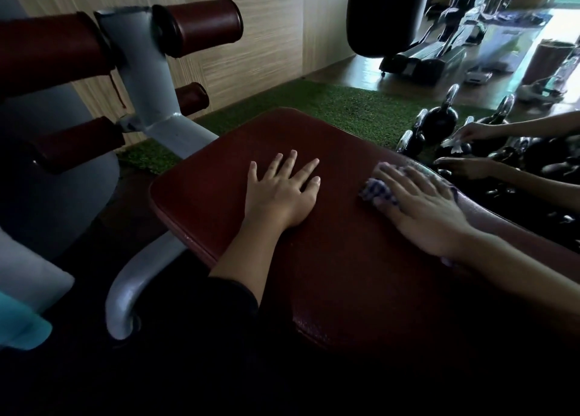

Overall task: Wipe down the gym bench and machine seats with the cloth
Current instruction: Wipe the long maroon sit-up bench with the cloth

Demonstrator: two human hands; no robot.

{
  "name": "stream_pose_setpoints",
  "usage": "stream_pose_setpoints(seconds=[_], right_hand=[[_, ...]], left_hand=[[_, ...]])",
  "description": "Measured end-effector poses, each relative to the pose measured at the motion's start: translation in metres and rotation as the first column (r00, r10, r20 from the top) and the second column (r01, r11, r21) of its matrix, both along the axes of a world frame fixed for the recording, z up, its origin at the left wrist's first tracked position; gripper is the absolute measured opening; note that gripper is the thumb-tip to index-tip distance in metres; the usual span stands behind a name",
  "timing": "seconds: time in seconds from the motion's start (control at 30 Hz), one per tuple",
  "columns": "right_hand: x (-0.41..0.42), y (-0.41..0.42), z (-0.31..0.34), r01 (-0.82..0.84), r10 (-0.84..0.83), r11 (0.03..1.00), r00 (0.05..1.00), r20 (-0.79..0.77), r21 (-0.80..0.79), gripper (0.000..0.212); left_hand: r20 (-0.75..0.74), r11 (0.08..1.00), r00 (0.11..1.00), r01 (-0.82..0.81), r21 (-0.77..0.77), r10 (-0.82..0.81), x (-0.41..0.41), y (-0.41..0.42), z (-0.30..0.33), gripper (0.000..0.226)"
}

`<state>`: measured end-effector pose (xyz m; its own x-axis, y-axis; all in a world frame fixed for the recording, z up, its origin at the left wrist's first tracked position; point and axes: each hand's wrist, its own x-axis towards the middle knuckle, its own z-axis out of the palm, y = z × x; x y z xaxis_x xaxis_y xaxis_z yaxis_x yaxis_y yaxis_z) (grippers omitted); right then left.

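From the head view, the dark red padded counter [329, 274] fills the middle. The left hand [282, 192] lies flat on it near its far left corner, fingers spread straight and holding nothing. The right hand [420, 208] presses flat on the blue-and-white checked cloth [376, 191] near the counter's right edge, fingers straight over the cloth, which shows beneath the fingertips. Padded red rollers [201, 26] on a grey frame [147, 79] stand beyond the left corner. Black kettlebells [439, 123] sit on green turf [345, 107] past the right edge
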<state>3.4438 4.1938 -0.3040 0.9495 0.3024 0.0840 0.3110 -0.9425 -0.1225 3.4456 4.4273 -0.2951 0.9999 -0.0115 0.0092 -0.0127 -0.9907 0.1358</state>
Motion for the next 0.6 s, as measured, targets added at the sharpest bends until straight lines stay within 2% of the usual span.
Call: stream_pose_setpoints(seconds=[0.1,0.2,0.33,0.47,0.6], right_hand=[[0.018,0.037,0.001,-0.094,0.094,0.995,0.995,0.015,0.022,0.061],[0.06,0.057,0.008,-0.056,0.055,0.998,0.998,0.017,0.034,0.058],[0.086,0.028,0.013,0.043,-0.042,0.995,0.999,-0.021,0.087,0.06],[0.056,-0.006,0.009,0.161,-0.155,0.98,0.986,-0.064,0.119,0.057],[0.01,-0.003,0.001,0.117,-0.116,0.992,0.993,-0.028,0.042,0.058]], left_hand=[[0.008,1.0,1.0,0.003,0.003,-0.003,-0.001,0.0,0.0,0.049],[0.011,1.0,1.0,-0.002,0.012,0.002,-0.001,0.001,0.0,0.049],[0.001,1.0,1.0,-0.003,0.008,0.003,-0.003,0.0,0.001,0.049],[0.005,1.0,1.0,0.005,-0.002,-0.005,-0.003,0.001,0.002,0.049],[0.01,1.0,1.0,0.004,0.002,-0.004,-0.001,0.002,-0.001,0.049]])
